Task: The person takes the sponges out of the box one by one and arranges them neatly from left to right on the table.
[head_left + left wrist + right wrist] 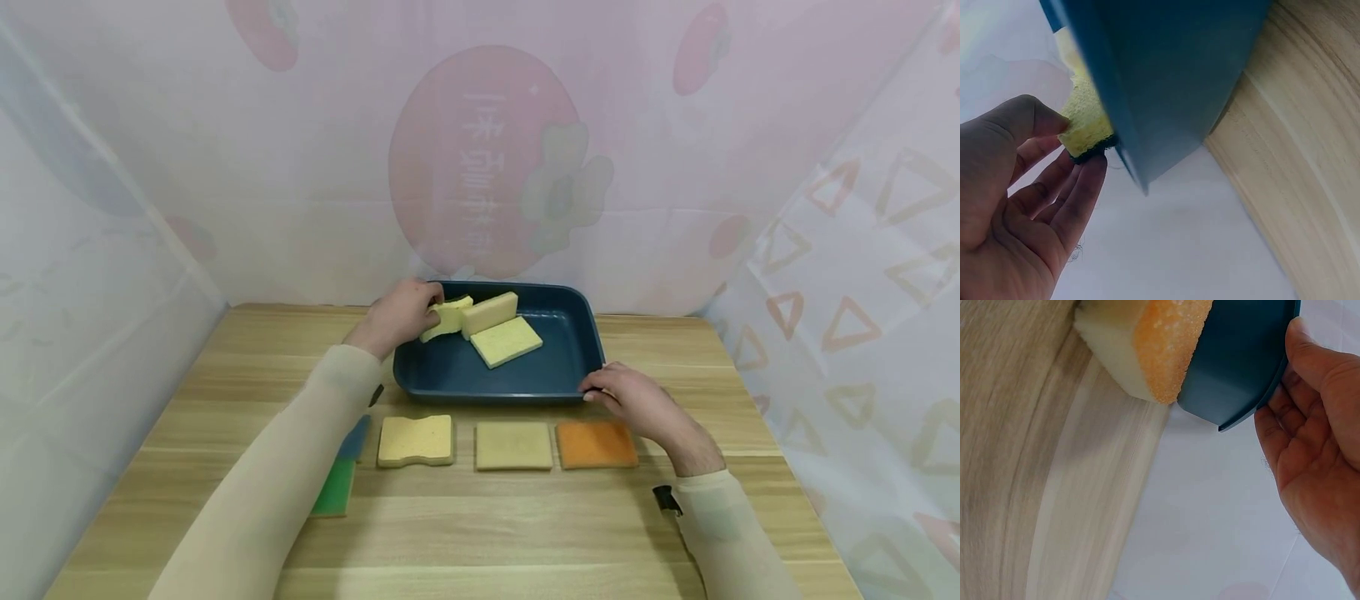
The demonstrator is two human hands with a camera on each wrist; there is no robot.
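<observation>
Roughly, the sorting looked partway done: three sponges were in the dark blue tray (577, 350) and four lay on the wooden table (525, 517) in front of it.

Left to right on the table: a green-and-blue sponge (339, 477) half hidden under the left forearm, a wavy-edged beige sponge (416, 440), a plain tan sponge (513, 445), and an orange sponge (596, 443) just beside the right wrist. Those four were judged as what was left.

The left hand (396, 317) was at the tray's back left corner, thumb and fingers pinching a wavy yellow sponge (447, 317) over the rim; the left wrist view showed that sponge (1085, 122) held between thumb and fingertips against the tray wall, so it was not yet let go. Next in the tray, a yellow sponge on edge (491, 314) stood leaning, touching the flat yellow sponge (507, 341) lying on the tray floor beside it.

The right hand (637, 402) gripped the tray's near right corner, thumb over the rim and fingers curled under, as the right wrist view confirmed (1310, 444), steadying it.

Writing: only mirrored, washed-out characters on the red tomato print (480, 167) of the backdrop; could not be read. No brand or label was visible on the sponges or tray.
</observation>
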